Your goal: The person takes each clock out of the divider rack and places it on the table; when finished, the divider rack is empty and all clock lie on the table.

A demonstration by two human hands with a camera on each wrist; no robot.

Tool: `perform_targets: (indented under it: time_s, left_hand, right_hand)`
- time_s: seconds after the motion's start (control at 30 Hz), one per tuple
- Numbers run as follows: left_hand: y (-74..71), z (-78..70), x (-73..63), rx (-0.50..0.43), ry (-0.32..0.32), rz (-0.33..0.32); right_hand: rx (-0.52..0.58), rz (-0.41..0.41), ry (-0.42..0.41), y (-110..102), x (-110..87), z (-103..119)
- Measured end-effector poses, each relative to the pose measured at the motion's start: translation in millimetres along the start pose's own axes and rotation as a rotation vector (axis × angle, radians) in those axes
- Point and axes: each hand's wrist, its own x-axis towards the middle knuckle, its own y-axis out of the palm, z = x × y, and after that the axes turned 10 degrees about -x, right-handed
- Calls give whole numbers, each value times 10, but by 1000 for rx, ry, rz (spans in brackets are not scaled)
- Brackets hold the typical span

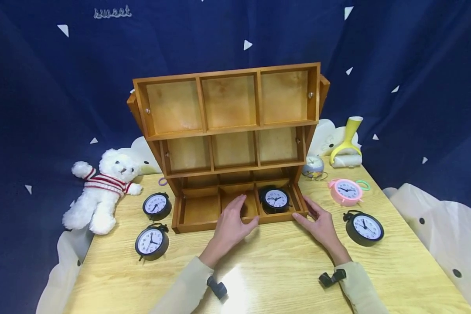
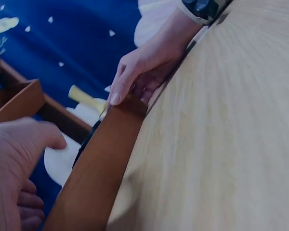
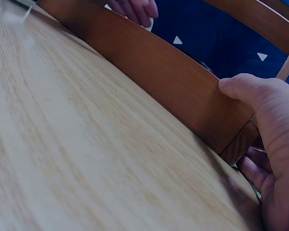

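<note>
A three-tier wooden display shelf (image 1: pixel 227 131) with square compartments stands at the back of the table. In its bottom right compartment leans a black alarm clock (image 1: pixel 275 199), face outward. My right hand (image 1: pixel 319 224) grips the shelf's lower right corner. In the right wrist view its thumb (image 3: pixel 238 86) lies on the front board's top edge, with fingers round the end. My left hand (image 1: pixel 230 222) hovers at the bottom middle compartment, fingers loosely bent, holding nothing. The left wrist view shows its thumb (image 2: pixel 48 134) apart from the front board (image 2: pixel 103 159).
Two black alarm clocks, one behind (image 1: pixel 157 206) the other (image 1: pixel 151 242), stand left of the shelf near a white teddy bear (image 1: pixel 102 192). To the right are another black clock (image 1: pixel 365 228), a pink clock (image 1: pixel 345 192), a blue-grey clock (image 1: pixel 313 165) and a yellow-handled roller (image 1: pixel 347 146).
</note>
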Motion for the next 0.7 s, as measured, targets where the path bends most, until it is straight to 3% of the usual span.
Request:
perform_targets:
  time_s: [0.3, 0.53, 0.7]
  left_hand:
    - [249, -166, 307, 99, 82, 73]
    - [374, -222, 457, 153, 64, 130]
    - [415, -239, 575, 169, 89, 136]
  right_hand:
    - [32, -7, -6, 1, -9, -35]
    - [2, 1, 4, 13, -31, -29]
    - [9, -6, -7, 12, -15, -19]
